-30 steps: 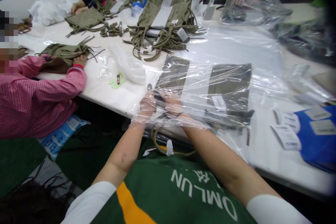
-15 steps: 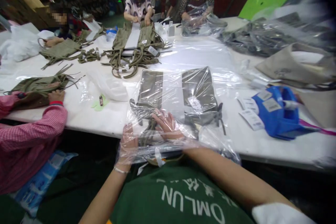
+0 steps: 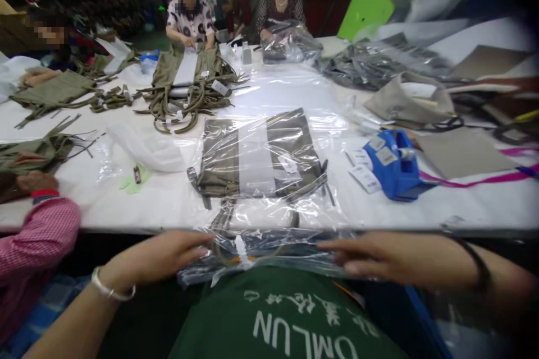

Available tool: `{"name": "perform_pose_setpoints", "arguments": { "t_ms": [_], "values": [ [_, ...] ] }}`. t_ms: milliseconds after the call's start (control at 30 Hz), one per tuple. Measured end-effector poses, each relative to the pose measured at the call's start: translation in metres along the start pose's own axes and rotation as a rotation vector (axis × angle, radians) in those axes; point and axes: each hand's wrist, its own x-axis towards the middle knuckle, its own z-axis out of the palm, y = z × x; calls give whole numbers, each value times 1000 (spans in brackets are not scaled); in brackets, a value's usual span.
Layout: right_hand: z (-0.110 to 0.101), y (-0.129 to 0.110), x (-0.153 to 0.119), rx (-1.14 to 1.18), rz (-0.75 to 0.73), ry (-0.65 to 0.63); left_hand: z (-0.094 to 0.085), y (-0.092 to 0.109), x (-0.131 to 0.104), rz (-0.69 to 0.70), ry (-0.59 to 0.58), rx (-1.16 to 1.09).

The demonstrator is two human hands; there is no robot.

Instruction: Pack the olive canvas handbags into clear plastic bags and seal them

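An olive fabric bag [image 3: 219,151] with a white paper strip [image 3: 255,162] and tag lies flat inside a clear plastic bag [image 3: 314,213] in front of me. Its straps run down towards the plastic's near end, which hangs over the table edge by my green apron. My left hand [image 3: 177,252] is at the left side of that end, fingers stretched to the right over the film. From the other side my right hand [image 3: 370,255] reaches in, index finger extended and the others slightly bent, touching the plastic. Neither hand is closed around anything visible.
A blue tape dispenser [image 3: 393,165] stands at right beside white labels [image 3: 362,171]. Olive bags [image 3: 189,78] are piled at back left, plastic-wrapped ones [image 3: 374,61] at back right. A co-worker's pink checked sleeve [image 3: 46,235] is at left; other people work across the white table [image 3: 138,210].
Both hands have come out from inside the plastic bag to the two sides of its near end. The olive bag lies in the plastic, uncovered by hands. The view has shifted right.
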Motion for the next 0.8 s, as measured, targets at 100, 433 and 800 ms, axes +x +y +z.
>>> {"name": "perform_pose_setpoints", "arguments": {
  "t_ms": [100, 433, 800],
  "values": [
    [-80, -37, 102, -121, -48, 366, -82, 16, 105, -35, 557, 170],
    [-93, 107, 316, -399, 337, 715, -107, -88, 302, -414, 840, 379],
    [-75, 152, 316, -378, 384, 695, -87, -110, 312, -438, 818, 388]
  ]
}}
